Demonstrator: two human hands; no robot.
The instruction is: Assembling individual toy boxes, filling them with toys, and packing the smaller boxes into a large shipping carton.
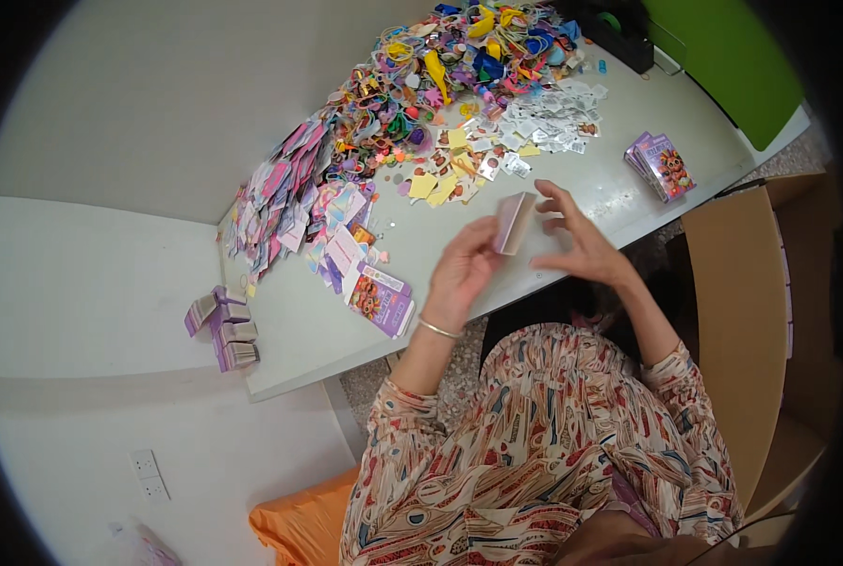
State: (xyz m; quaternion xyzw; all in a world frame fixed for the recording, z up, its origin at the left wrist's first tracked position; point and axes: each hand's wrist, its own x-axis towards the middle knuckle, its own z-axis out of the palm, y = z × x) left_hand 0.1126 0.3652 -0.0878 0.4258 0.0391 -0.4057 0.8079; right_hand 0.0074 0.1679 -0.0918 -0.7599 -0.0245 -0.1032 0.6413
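Above the table's near edge, my left hand point(464, 269) is closed around a small open-ended purple carton point(511, 224), its open side turned to the right. Just to the right of it, my right hand point(580, 247) has its fingers spread and curved toward the carton, holding nothing. To the left of my left wrist lies a flattened purple carton point(380, 300) with a colourful picture. Beyond both hands, yellow and white paper pieces point(437, 184) are scattered beside a heap of small white packets point(558, 115).
A large pile of colourful trinkets point(412, 85) lines the back, with pink packets point(284, 184) at its left. Several purple cartons point(662, 168) sit at the right. Purple carton bundles point(223, 330) stand at the left edge. A big cardboard box point(742, 311) is beside me, right.
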